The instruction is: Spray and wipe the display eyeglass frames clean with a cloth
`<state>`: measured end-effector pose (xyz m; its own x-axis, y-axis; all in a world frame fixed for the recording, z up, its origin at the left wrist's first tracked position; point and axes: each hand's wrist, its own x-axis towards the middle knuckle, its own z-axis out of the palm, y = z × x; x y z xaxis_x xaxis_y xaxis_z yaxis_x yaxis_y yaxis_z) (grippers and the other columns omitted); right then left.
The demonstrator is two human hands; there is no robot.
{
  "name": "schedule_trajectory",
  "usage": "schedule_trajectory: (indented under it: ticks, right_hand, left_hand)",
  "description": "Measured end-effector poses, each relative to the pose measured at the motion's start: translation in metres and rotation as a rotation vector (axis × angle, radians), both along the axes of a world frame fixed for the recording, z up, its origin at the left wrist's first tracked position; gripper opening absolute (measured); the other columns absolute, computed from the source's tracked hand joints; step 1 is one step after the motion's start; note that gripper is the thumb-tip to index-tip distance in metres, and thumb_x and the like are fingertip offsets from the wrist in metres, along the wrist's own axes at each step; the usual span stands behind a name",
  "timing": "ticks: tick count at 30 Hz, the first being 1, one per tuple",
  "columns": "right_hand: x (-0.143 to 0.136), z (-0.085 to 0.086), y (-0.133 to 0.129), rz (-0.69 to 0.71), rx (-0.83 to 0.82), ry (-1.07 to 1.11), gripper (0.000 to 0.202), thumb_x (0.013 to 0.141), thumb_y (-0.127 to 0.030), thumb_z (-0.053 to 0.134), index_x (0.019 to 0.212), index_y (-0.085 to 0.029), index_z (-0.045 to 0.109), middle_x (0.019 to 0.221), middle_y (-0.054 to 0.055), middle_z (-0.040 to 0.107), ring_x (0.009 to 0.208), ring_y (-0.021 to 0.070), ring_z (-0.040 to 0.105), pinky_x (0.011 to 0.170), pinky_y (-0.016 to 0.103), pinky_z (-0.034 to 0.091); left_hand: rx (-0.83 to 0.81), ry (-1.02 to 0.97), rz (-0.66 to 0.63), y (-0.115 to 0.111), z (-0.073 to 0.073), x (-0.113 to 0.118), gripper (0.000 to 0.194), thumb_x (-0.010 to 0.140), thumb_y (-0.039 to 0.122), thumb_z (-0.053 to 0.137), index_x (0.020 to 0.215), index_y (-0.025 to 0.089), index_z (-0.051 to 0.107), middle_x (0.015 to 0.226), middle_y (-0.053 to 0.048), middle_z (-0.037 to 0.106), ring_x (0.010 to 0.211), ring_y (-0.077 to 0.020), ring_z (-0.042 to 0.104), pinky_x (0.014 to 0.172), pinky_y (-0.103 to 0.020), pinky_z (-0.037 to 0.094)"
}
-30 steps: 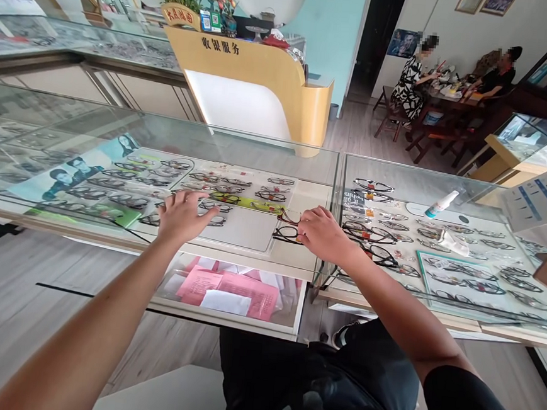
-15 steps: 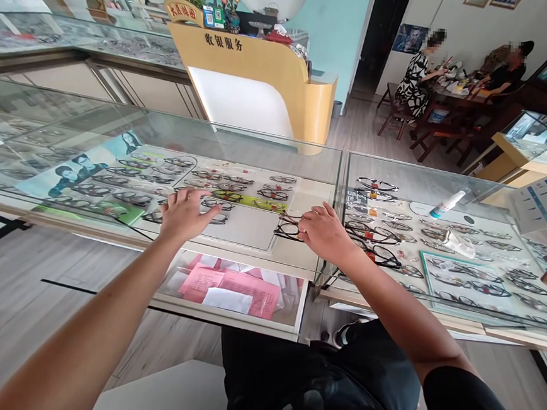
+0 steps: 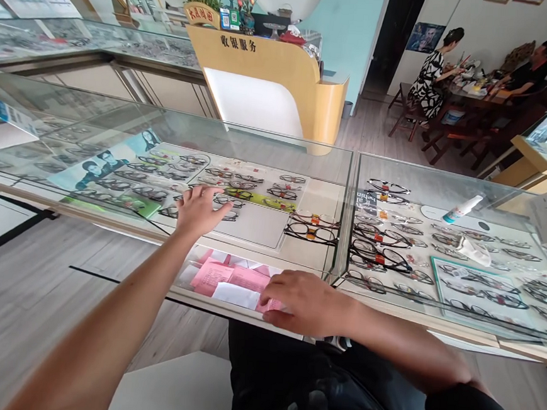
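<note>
My left hand (image 3: 201,211) is open, its fingers spread over the glass top of the display counter (image 3: 204,127). Nothing is in its grasp. Under and around it, several eyeglasses (image 3: 239,193) show through the glass. Lower down, my right hand (image 3: 307,302) hovers palm down over the right part of an open drawer (image 3: 222,307); its fingers are loosely bent and apart. In that drawer lie pink paper slips (image 3: 251,279) and a white paper (image 3: 235,295). My right hand covers the drawer's right end, so any contact there is hard to judge.
Dark-framed eyeglasses (image 3: 311,233) lie near the counter's glass seam. A white spray bottle (image 3: 462,209) and a crumpled white cloth (image 3: 473,249) are at the right. Beyond the counter stands a yellow cashier desk (image 3: 266,53). Two people sit at a table (image 3: 476,88) at back right.
My right hand has left the dark eyeglasses by the seam and come down and toward me over the drawer. The left hand stays on the counter. The view has shifted slightly left.
</note>
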<state>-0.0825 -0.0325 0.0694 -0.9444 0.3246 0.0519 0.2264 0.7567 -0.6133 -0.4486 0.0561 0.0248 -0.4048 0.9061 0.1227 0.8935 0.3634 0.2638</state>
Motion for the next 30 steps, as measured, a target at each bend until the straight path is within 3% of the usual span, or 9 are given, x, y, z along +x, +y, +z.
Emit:
schedule_trajectory:
  ticks: [4, 8, 11, 15, 17, 19, 22, 26, 30]
  right_hand:
    - [-0.007, -0.045, -0.007, -0.113, -0.080, -0.030, 0.029, 0.102, -0.007, 0.067, 0.123, -0.023, 0.079, 0.116, 0.006, 0.085, 0.103, 0.0214, 0.077, 0.088, 0.032, 0.053]
    - [-0.028, -0.091, 0.001, -0.187, -0.113, -0.150, 0.029, 0.098, -0.004, 0.068, 0.115, -0.023, 0.082, 0.112, 0.003, 0.087, 0.098, 0.0190, 0.079, 0.085, 0.029, 0.054]
    - [-0.061, -0.114, 0.016, -0.260, -0.077, -0.192, 0.024, 0.100, -0.007, 0.070, 0.110, -0.023, 0.084, 0.113, 0.003, 0.088, 0.101, 0.0194, 0.081, 0.084, 0.028, 0.057]
    - [-0.118, -0.130, 0.050, -0.377, 0.006, -0.189, 0.028, 0.111, -0.012, 0.060, 0.122, -0.023, 0.083, 0.127, 0.007, 0.088, 0.115, 0.0231, 0.080, 0.097, 0.033, 0.059]
    - [-0.146, -0.137, 0.069, -0.434, 0.048, -0.198, 0.030, 0.114, -0.015, 0.056, 0.129, -0.021, 0.082, 0.127, 0.010, 0.088, 0.112, 0.0247, 0.081, 0.093, 0.035, 0.059]
    - [-0.171, -0.144, 0.088, -0.468, 0.083, -0.197, 0.029, 0.114, -0.016, 0.057, 0.130, -0.020, 0.081, 0.127, 0.010, 0.086, 0.110, 0.0241, 0.079, 0.091, 0.034, 0.058]
    - [-0.201, -0.154, 0.112, -0.511, 0.135, -0.171, 0.031, 0.117, -0.019, 0.052, 0.127, -0.019, 0.082, 0.131, 0.012, 0.083, 0.121, 0.0253, 0.074, 0.100, 0.035, 0.057]
    - [-0.222, -0.161, 0.147, -0.622, 0.175, -0.147, 0.032, 0.120, -0.024, 0.051, 0.130, -0.020, 0.081, 0.141, 0.014, 0.079, 0.135, 0.0270, 0.067, 0.115, 0.039, 0.052]
    - [-0.219, -0.165, 0.195, -0.825, 0.180, -0.173, 0.042, 0.122, -0.024, 0.040, 0.141, -0.017, 0.077, 0.156, 0.019, 0.072, 0.148, 0.0312, 0.060, 0.123, 0.045, 0.047]
  left_hand:
    - [0.003, 0.003, -0.003, 0.000, 0.000, 0.000, 0.068, 0.100, 0.066, 0.053, 0.155, 0.029, 0.070, 0.172, -0.019, 0.057, 0.161, -0.0502, 0.048, 0.133, -0.072, 0.037]
    - [-0.002, 0.032, 0.010, 0.002, -0.001, 0.002, 0.068, 0.101, 0.063, 0.052, 0.156, 0.027, 0.068, 0.171, -0.020, 0.058, 0.161, -0.0499, 0.047, 0.132, -0.071, 0.039]
    - [0.001, 0.052, -0.003, 0.000, -0.001, 0.005, 0.068, 0.103, 0.062, 0.051, 0.157, 0.025, 0.067, 0.172, -0.021, 0.058, 0.161, -0.0491, 0.047, 0.132, -0.068, 0.040]
    - [0.006, 0.052, -0.010, -0.003, 0.000, 0.009, 0.067, 0.104, 0.060, 0.051, 0.159, 0.024, 0.067, 0.171, -0.021, 0.058, 0.161, -0.0483, 0.048, 0.132, -0.066, 0.040]
    - [0.011, 0.044, -0.009, -0.005, 0.001, 0.010, 0.065, 0.104, 0.059, 0.052, 0.158, 0.025, 0.067, 0.172, -0.020, 0.058, 0.161, -0.0478, 0.047, 0.132, -0.066, 0.040]
    - [0.011, 0.032, -0.008, -0.006, 0.002, 0.011, 0.063, 0.105, 0.059, 0.053, 0.157, 0.026, 0.068, 0.172, -0.019, 0.058, 0.162, -0.0476, 0.047, 0.132, -0.065, 0.040]
    - [0.016, 0.011, -0.010, -0.008, 0.001, 0.010, 0.061, 0.105, 0.058, 0.055, 0.155, 0.027, 0.068, 0.171, -0.018, 0.059, 0.160, -0.0476, 0.049, 0.132, -0.066, 0.041]
    - [0.039, 0.000, -0.030, -0.011, -0.002, 0.007, 0.059, 0.104, 0.056, 0.058, 0.154, 0.026, 0.068, 0.170, -0.018, 0.060, 0.159, -0.0482, 0.050, 0.130, -0.069, 0.042]
    - [0.044, 0.015, -0.036, -0.014, -0.005, 0.005, 0.055, 0.105, 0.054, 0.059, 0.153, 0.027, 0.068, 0.170, -0.018, 0.060, 0.159, -0.0477, 0.051, 0.128, -0.069, 0.045]
